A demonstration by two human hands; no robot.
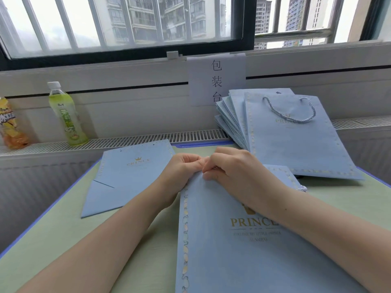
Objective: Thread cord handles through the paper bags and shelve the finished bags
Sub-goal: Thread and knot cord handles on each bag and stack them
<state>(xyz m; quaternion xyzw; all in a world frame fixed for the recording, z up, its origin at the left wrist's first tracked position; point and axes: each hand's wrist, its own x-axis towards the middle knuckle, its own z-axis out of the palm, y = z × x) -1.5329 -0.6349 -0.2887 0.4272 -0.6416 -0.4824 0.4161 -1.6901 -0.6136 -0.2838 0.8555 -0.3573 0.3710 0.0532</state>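
A flat light-blue paper bag (232, 256) with gold "PRINCE" lettering lies in front of me on the table. My left hand (182, 172) and my right hand (230, 170) meet at its top edge, fingers curled and pinching there; what they pinch is hidden between the fingertips. A short bit of silver-blue cord (302, 188) pokes out at the bag's right side behind my right wrist. Another flat bag (127, 176) without a handle lies to the left. At the back right a fanned stack of bags (296, 140) leans, the top one carrying a twisted cord handle (289, 115).
The pale green table (63, 235) has a blue rim. On the sill behind stand a green drink bottle (65, 117) and an orange one (11, 125). A paper sign (215, 81) hangs under the barred window.
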